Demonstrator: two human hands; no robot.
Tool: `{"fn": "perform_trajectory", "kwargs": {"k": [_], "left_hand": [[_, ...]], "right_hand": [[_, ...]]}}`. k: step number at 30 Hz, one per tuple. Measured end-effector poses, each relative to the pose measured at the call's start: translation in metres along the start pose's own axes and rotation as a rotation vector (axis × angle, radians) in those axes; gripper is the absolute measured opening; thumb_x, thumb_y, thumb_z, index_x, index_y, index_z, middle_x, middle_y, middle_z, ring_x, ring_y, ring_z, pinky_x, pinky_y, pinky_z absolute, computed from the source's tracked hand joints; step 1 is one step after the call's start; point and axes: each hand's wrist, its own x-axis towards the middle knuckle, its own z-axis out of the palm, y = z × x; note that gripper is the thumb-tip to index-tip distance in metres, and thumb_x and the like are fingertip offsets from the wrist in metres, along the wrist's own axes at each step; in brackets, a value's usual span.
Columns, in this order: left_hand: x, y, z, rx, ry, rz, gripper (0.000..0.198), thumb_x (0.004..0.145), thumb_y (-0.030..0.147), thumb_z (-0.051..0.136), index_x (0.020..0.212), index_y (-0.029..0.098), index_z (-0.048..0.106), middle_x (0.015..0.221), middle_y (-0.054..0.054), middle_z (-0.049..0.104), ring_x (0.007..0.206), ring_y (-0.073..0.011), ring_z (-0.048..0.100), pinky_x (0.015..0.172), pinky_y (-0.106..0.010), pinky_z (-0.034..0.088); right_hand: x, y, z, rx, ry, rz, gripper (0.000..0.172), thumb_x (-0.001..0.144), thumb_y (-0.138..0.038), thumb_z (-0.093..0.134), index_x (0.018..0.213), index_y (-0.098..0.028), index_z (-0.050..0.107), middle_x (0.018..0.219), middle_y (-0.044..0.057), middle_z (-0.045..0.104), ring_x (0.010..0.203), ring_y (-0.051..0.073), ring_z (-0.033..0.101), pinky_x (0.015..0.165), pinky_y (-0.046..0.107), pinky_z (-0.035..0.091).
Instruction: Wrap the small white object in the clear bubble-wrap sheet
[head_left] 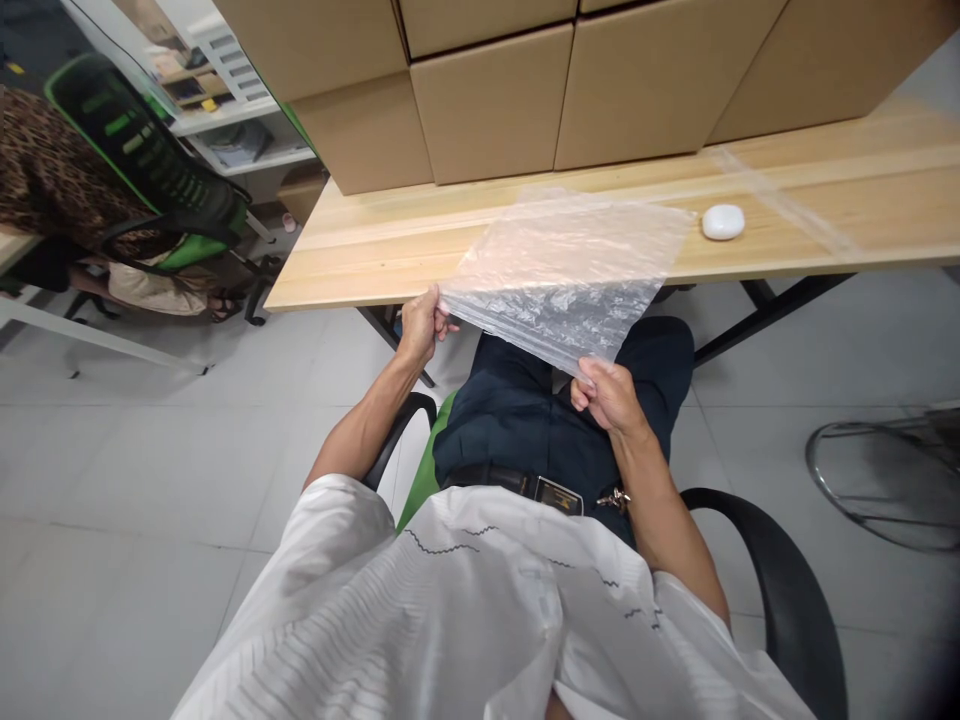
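A clear plastic bag point(570, 260) is stretched between my two hands, partly over the wooden table and partly over my lap. My left hand point(425, 325) pinches one near corner just off the table's front edge. Nearer my body, my right hand point(609, 395) is closed on the other near corner. The edge between them is drawn taut and slants down to the right. Beyond it the film spreads loosely over the tabletop, with its far part lying close to the boxes.
Cardboard boxes point(491, 110) stand stacked along the back of the table point(352, 250). A small white rounded case point(723, 222) lies right of the bag. To the left, a person sits on a green and black chair point(142, 160). A metal-framed stool point(877, 480) is at right.
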Motion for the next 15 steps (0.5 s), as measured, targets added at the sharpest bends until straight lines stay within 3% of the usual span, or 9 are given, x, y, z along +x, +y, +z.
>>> {"fn": "perform_trajectory", "kwargs": {"k": [7, 11, 15], "left_hand": [[0.000, 0.001, 0.001, -0.018, -0.008, 0.009, 0.081, 0.106, 0.090, 0.078, 0.063, 0.024, 0.058, 0.042, 0.010, 0.036, 0.034, -0.0063, 0.032, 0.056, -0.026, 0.065], [-0.002, -0.002, 0.006, -0.019, 0.002, 0.011, 0.082, 0.105, 0.093, 0.075, 0.064, 0.024, 0.058, 0.043, 0.008, 0.040, 0.035, -0.0075, 0.038, 0.056, -0.028, 0.064], [-0.011, -0.012, 0.013, 0.012, -0.119, -0.077, 0.084, 0.099, 0.100, 0.076, 0.066, 0.023, 0.064, 0.045, 0.004, 0.051, 0.036, -0.0108, 0.049, 0.056, -0.031, 0.064]], "right_hand": [[0.002, 0.000, -0.001, -0.008, -0.005, -0.008, 0.082, 0.075, -0.082, 0.110, 0.063, -0.026, 0.050, 0.056, -0.009, 0.036, 0.044, 0.010, 0.048, 0.041, 0.024, 0.048], [0.003, 0.001, -0.002, 0.001, 0.001, -0.015, 0.084, 0.074, -0.083, 0.111, 0.063, -0.026, 0.051, 0.056, -0.009, 0.036, 0.044, 0.009, 0.049, 0.042, 0.024, 0.048], [0.003, 0.000, -0.002, 0.006, 0.009, -0.022, 0.083, 0.073, -0.082, 0.112, 0.062, -0.025, 0.053, 0.056, -0.009, 0.037, 0.045, 0.009, 0.050, 0.043, 0.024, 0.048]]}}
